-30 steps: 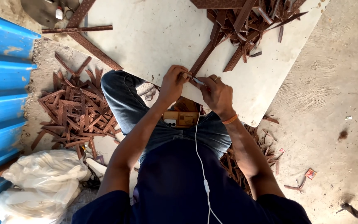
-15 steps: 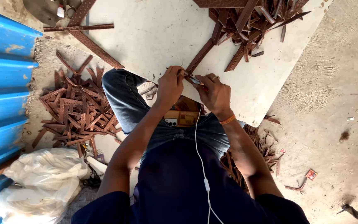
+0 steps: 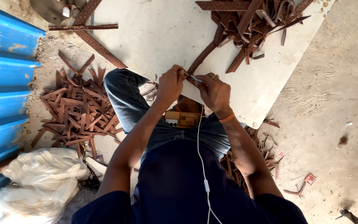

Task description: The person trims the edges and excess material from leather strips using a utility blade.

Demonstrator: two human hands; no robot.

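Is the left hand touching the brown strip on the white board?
Touching. The head view shows the left hand pinching the near end of the brown strip, no gap visible, above the white board.

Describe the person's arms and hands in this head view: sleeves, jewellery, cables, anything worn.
Both arms are bare from the short dark navy sleeves down; no gloves. The right hand has an orange band at the wrist and a ring on one finger. The left hand wears nothing that shows. A thin white earphone cable with an inline remote hangs down the chest between the arms.
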